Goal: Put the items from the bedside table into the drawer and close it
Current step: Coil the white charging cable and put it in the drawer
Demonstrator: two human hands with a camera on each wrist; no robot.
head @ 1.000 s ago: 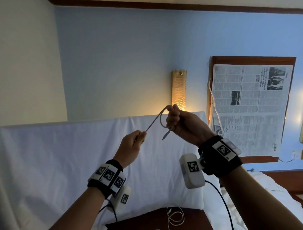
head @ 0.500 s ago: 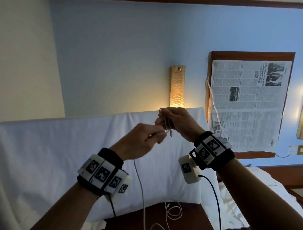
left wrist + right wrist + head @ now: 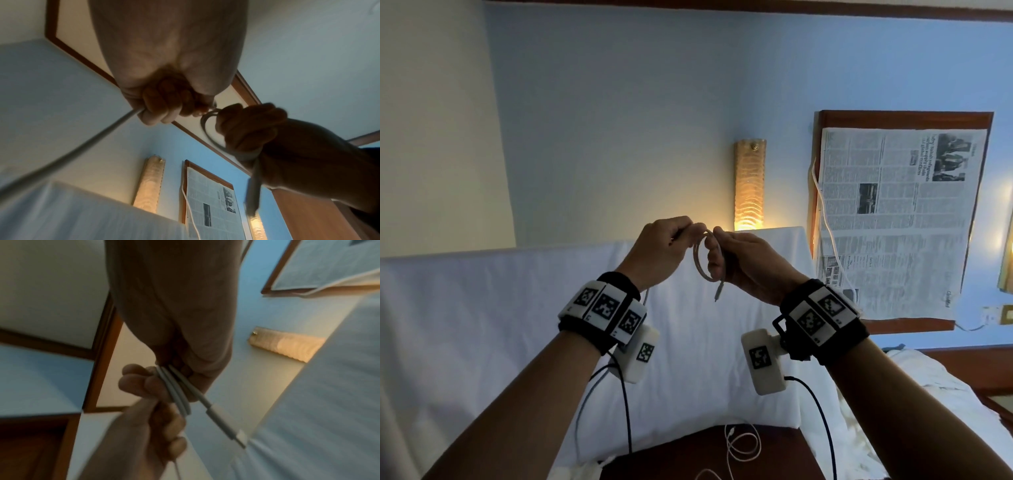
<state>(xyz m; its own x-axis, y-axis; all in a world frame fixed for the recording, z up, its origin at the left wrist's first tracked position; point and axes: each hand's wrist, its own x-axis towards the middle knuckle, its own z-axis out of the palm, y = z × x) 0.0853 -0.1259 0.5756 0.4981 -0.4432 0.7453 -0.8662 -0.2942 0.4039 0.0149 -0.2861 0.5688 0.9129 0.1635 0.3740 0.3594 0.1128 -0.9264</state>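
Note:
Both hands are raised in front of the white-covered headboard with a pale grey charging cable (image 3: pixel 700 265) between them. My right hand (image 3: pixel 717 255) grips a few small loops of it (image 3: pixel 177 395), and the plug end (image 3: pixel 226 423) hangs free below the fist. My left hand (image 3: pixel 688 233) pinches the running length right beside the loops. From that hand the cable (image 3: pixel 82 146) trails down toward the dark wooden bedside table (image 3: pixel 671 462). More white cable (image 3: pixel 743 448) lies in loose loops on the table top. The drawer is out of view.
A lit wall lamp (image 3: pixel 750 185) glows behind the hands. A newspaper (image 3: pixel 893 222) covers a wooden frame at right, with a white cord along its left edge. White bedding (image 3: pixel 928 394) lies at lower right, and a white-covered pillow (image 3: pixel 482 325) at left.
My left hand has risen and come right to meet the right hand, bringing more cable with it. The stretch that ran between the hands is now gathered into loops in the right fist.

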